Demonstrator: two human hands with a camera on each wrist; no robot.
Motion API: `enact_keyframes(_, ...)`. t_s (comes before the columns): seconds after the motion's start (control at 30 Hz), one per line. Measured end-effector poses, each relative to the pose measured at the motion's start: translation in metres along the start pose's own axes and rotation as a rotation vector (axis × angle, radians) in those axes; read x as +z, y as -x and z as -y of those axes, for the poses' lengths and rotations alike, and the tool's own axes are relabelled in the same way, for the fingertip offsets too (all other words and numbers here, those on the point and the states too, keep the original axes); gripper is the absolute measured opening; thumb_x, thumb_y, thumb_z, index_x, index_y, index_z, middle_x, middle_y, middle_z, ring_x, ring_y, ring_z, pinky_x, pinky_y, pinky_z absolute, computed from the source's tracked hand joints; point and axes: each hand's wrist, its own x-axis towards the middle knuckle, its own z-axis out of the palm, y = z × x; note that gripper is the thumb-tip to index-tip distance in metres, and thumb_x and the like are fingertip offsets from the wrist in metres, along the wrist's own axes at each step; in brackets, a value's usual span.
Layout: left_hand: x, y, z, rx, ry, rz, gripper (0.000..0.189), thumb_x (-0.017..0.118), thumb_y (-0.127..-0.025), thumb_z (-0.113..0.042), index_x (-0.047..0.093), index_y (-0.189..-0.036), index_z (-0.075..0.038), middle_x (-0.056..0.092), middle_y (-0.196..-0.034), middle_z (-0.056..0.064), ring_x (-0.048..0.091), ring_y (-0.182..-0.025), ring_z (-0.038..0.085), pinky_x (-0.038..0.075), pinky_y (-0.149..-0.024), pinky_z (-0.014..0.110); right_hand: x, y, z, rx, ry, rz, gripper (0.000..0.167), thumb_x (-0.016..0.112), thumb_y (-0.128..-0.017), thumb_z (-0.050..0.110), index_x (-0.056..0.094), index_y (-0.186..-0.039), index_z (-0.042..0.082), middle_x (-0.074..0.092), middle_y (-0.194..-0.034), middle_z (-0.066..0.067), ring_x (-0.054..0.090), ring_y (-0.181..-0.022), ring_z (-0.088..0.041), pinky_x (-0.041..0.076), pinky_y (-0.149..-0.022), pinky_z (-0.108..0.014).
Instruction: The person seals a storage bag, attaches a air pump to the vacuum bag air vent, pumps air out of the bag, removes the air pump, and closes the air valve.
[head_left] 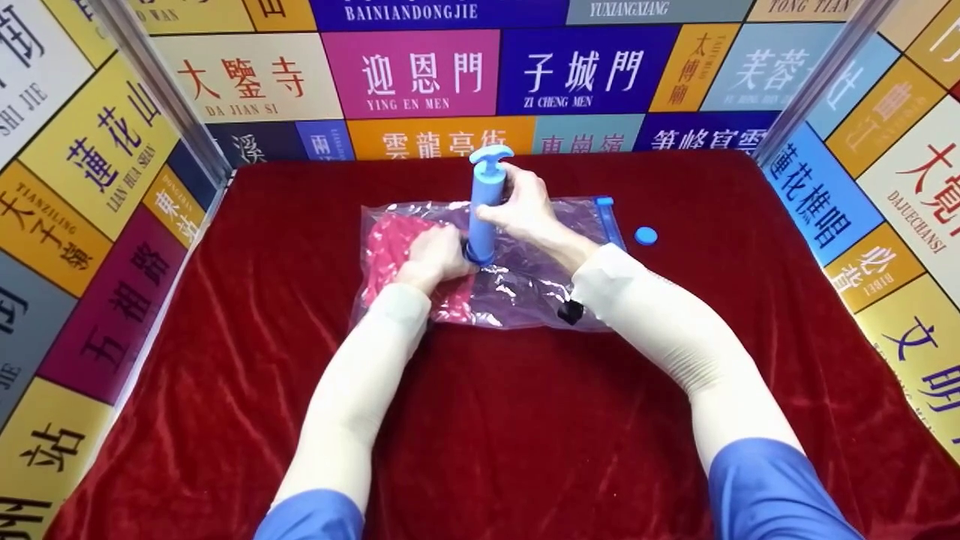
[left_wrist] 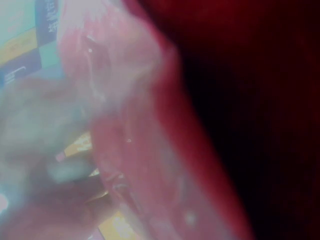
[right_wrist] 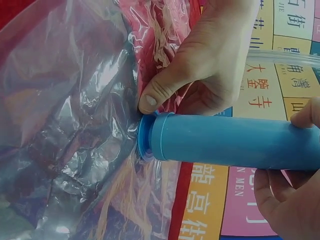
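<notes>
A clear plastic vacuum storage bag (head_left: 517,289) lies on the red cloth with bunched pink material (head_left: 390,247) inside its left part. A light blue hand pump (head_left: 484,236) stands nearly upright over the bag's blue valve (right_wrist: 144,135). My right hand (head_left: 527,201) holds the pump's barrel, fingers and thumb round it, below the T-shaped handle (head_left: 491,156). With the left hand (head_left: 439,251) I grip the bag beside the valve, thumb at the valve's rim in the right wrist view. The left wrist view is blurred and shows mostly the pink-filled bag (left_wrist: 135,150).
A round blue cap (head_left: 646,236) sits on the red cloth (head_left: 480,420) right of the bag. A blue strip with a slider (head_left: 604,201) runs along the bag's right edge. Near the right sleeve is a black patch (head_left: 570,311). Printed panels (head_left: 420,71) wall the table's back and sides.
</notes>
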Motion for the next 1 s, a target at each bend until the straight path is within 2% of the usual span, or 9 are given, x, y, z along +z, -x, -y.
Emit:
enact_keyframes(0.2,-0.0015,0.0008,-0.0004,0.001,0.008,0.012,0.059,0.093,-0.089,-0.045,0.076,-0.131,-0.007,0.082,-0.122,0.017,0.078,-0.111,0.036,0.064,-0.106,0.051,-0.0006,0.0001,0.0013,-0.003,-0.003,0.018,0.054,0.088,-0.080,0.015,0.074,-0.131,0.009,0.082,-0.117,-0.014,0.076,-0.102,-0.025,0.063,-0.098,-0.041)
enact_keyframes(0.3,-0.0018,-0.0003,0.0001,0.008,-0.002,0.005,0.060,0.092,-0.089,-0.045,0.075,-0.133,-0.008,0.082,-0.124,0.018,0.078,-0.112,0.037,0.064,-0.106,0.051,-0.0007,0.0004,0.0011,0.006,0.034,0.009,0.065,0.098,-0.078,0.027,0.071,-0.136,0.012,0.081,-0.120,-0.012,0.076,-0.105,-0.026,0.062,-0.098,-0.042)
enact_keyframes(0.43,-0.0015,-0.0011,0.0003,0.018,-0.011,-0.007,0.061,0.092,-0.089,-0.046,0.076,-0.134,-0.009,0.081,-0.126,0.019,0.078,-0.114,0.039,0.065,-0.105,0.053,0.0010,0.0010,-0.0003,0.023,0.074,-0.056,0.081,0.105,-0.074,0.044,0.065,-0.138,0.014,0.080,-0.126,-0.009,0.073,-0.111,-0.026,0.059,-0.100,-0.042)
enact_keyframes(0.57,-0.0014,-0.0011,-0.0002,0.022,-0.013,-0.013,0.059,0.092,-0.088,-0.047,0.078,-0.133,-0.012,0.081,-0.127,0.019,0.079,-0.114,0.040,0.066,-0.101,0.054,0.0021,0.0018,-0.0010,0.019,0.062,-0.109,0.075,0.105,-0.075,0.044,0.068,-0.132,0.013,0.080,-0.123,-0.008,0.072,-0.108,-0.024,0.058,-0.097,-0.039)
enact_keyframes(0.77,-0.0007,-0.0005,-0.0007,0.012,0.009,0.007,0.057,0.093,-0.088,-0.045,0.078,-0.132,-0.012,0.082,-0.123,0.017,0.079,-0.108,0.037,0.066,-0.101,0.052,0.0013,0.0024,-0.0006,-0.010,0.027,-0.109,0.063,0.103,-0.079,0.035,0.074,-0.130,0.013,0.082,-0.111,-0.008,0.072,-0.094,-0.019,0.056,-0.083,-0.029)
enact_keyframes(1.0,0.0002,-0.0008,-0.0001,0.008,0.013,0.011,0.056,0.093,-0.088,-0.044,0.078,-0.131,-0.011,0.081,-0.121,0.017,0.078,-0.107,0.036,0.066,-0.101,0.052,0.0007,0.0015,-0.0006,-0.035,0.048,-0.083,0.056,0.098,-0.082,0.027,0.077,-0.132,0.012,0.084,-0.115,-0.011,0.077,-0.099,-0.026,0.060,-0.088,-0.035)
